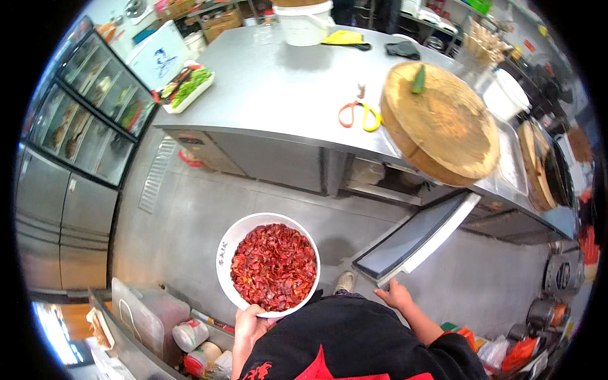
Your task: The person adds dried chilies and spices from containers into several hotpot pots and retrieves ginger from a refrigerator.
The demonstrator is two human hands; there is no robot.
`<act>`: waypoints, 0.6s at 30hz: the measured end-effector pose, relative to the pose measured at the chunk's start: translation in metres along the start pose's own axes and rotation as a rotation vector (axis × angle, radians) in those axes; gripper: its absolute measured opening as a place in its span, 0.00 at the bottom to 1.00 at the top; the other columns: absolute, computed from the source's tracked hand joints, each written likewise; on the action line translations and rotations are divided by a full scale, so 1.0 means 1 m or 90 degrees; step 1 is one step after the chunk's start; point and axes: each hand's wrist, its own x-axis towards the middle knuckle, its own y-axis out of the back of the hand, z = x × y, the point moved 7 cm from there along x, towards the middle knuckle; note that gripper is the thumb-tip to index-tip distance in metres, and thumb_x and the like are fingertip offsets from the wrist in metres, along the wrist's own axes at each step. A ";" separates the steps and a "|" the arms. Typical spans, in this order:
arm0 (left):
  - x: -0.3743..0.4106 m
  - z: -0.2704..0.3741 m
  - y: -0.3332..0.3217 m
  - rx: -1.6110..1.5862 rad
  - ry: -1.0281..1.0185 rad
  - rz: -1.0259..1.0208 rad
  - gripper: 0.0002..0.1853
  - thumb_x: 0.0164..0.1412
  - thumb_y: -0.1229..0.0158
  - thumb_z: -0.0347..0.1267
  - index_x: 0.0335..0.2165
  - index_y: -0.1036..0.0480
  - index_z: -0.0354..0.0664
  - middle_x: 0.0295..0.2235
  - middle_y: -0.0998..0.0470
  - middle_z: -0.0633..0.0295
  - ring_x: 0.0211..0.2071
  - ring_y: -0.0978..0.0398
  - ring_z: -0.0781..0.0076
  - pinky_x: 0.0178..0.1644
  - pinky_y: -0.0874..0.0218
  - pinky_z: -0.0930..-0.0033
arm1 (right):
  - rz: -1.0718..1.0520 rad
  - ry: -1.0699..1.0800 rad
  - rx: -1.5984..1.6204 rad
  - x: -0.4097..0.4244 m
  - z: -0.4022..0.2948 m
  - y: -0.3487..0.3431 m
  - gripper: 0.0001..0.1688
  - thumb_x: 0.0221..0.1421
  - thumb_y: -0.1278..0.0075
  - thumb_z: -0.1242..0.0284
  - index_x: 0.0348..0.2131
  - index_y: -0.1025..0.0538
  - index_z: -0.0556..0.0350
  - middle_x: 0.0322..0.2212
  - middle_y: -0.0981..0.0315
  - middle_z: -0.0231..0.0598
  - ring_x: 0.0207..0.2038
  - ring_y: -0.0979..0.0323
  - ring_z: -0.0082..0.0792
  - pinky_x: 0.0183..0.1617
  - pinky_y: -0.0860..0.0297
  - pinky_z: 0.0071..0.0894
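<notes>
My left hand (pixel 251 324) grips the near rim of a round white plastic tub (pixel 225 280) with dark writing on its inner wall. Cut dried red chili pieces (pixel 274 267) fill much of the tub, which is held above the floor in front of my body. At the lower right, my right hand (pixel 396 295) is at the near corner of a swung-out under-counter door (pixel 418 237), with fingers on its edge. The door has a dark gasket and a grey inner panel. Behind it, the cabinet opening (pixel 380 178) shows a shelf and a pale wrapped thing.
The steel worktable (pixel 266 90) carries red-and-yellow-handled scissors (pixel 359 114), a thick round wooden chopping block (pixel 441 128) with a green vegetable piece (pixel 418 80), a white bucket (pixel 304 23) and a vegetable tray (pixel 190 90). A glass-door refrigerator (pixel 85 114) stands left; a floor drain grate (pixel 156 173) lies beside it.
</notes>
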 end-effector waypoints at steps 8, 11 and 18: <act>0.021 0.034 0.090 -0.114 -0.155 -0.008 0.35 0.35 0.62 0.17 0.49 0.51 0.30 0.40 0.35 0.41 0.34 0.29 0.49 0.33 0.31 0.55 | 0.213 0.245 -0.042 0.068 -0.148 0.008 0.38 0.40 0.48 0.67 0.50 0.46 0.57 0.42 0.39 0.58 0.40 0.36 0.55 0.42 0.36 0.45; 0.030 0.046 0.129 -0.168 -0.226 0.069 0.37 0.34 0.61 0.17 0.50 0.50 0.34 0.44 0.37 0.44 0.39 0.31 0.46 0.36 0.32 0.46 | 0.273 0.436 -0.220 0.096 -0.203 0.010 0.36 0.39 0.46 0.69 0.49 0.42 0.56 0.42 0.38 0.50 0.44 0.38 0.50 0.45 0.37 0.41; 0.034 0.035 0.172 -0.288 -0.305 0.202 0.38 0.33 0.60 0.17 0.50 0.50 0.34 0.45 0.36 0.46 0.41 0.32 0.45 0.40 0.35 0.43 | 0.459 0.561 -0.571 0.201 -0.331 0.075 0.16 0.36 0.51 0.72 0.31 0.31 0.57 0.34 0.38 0.40 0.39 0.39 0.39 0.41 0.39 0.33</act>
